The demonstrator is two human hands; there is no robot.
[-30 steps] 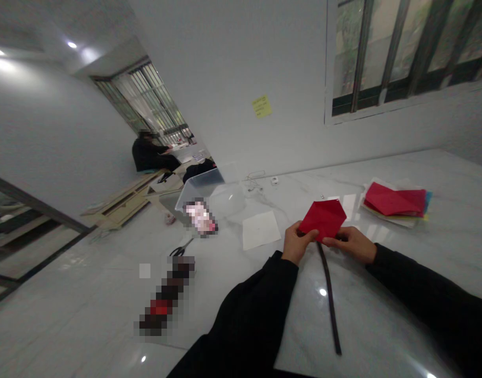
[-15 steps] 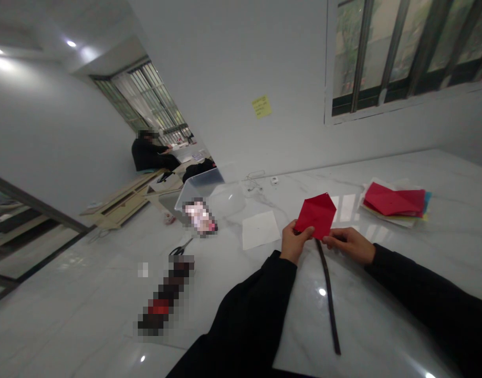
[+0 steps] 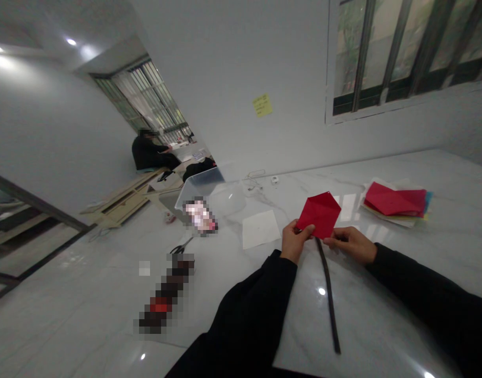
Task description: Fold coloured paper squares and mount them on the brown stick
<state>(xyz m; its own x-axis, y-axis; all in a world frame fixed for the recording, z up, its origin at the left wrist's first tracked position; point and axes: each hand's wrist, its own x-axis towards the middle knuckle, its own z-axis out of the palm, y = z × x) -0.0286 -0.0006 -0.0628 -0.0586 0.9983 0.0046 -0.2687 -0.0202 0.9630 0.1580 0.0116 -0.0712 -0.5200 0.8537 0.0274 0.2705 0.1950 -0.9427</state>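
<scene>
A folded piece of red paper [image 3: 320,214] is held up above the white marbled table [image 3: 241,294]. My left hand [image 3: 295,240] pinches its lower left edge, thumb on the front face. My right hand [image 3: 351,243] grips the lower right corner between thumb and fingers. Below the paper, a long dark strip [image 3: 329,302] extends toward me over the tabletop; its upper end is hidden behind the paper. A white sheet [image 3: 260,230] lies flat just left of my left hand.
A stack of coloured paper [image 3: 396,202] lies at the right. Scissors [image 3: 180,248] and a blurred dark object [image 3: 166,294] are at the left, near a clear plastic bin [image 3: 203,181]. A cable [image 3: 257,181] lies by the wall. Another person [image 3: 150,152] sits far back.
The red paper has shifted slightly to the right and its face has turned a little wider toward me. Both hands keep their hold, nearly in place.
</scene>
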